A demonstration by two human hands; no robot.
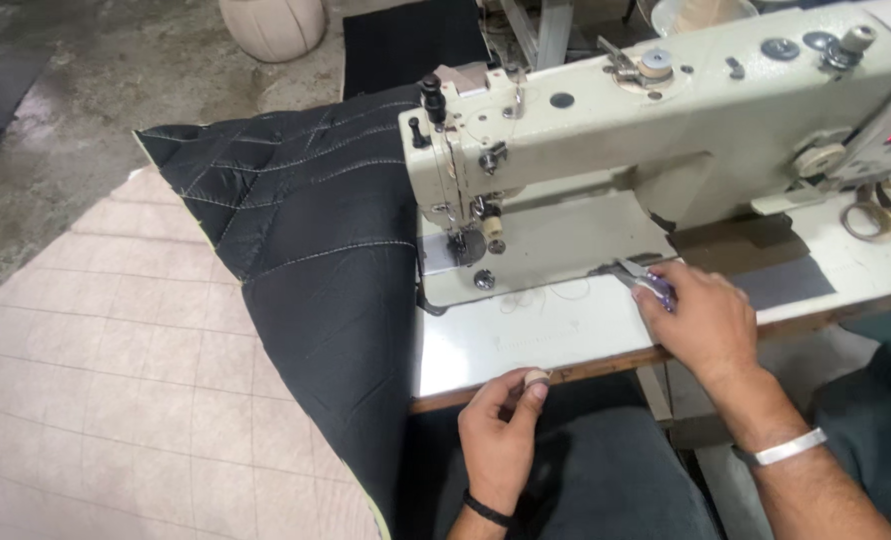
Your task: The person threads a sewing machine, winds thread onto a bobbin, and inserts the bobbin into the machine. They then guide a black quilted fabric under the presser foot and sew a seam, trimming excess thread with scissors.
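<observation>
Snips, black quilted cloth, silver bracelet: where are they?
Snips [638, 278], head view, on the blades beside the right hand.
Black quilted cloth [306, 230], head view, mid panel.
Silver bracelet [788, 448], head view, on the band.

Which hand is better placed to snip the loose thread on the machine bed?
Right hand: it already holds the snips on the bed, close to the thread. Left hand sits at the table edge.

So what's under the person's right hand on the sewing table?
Small thread snips with a purple grip poke out from under the right hand, lying on the white table. The hand covers most of the grip, so its full shape is hidden.
</observation>
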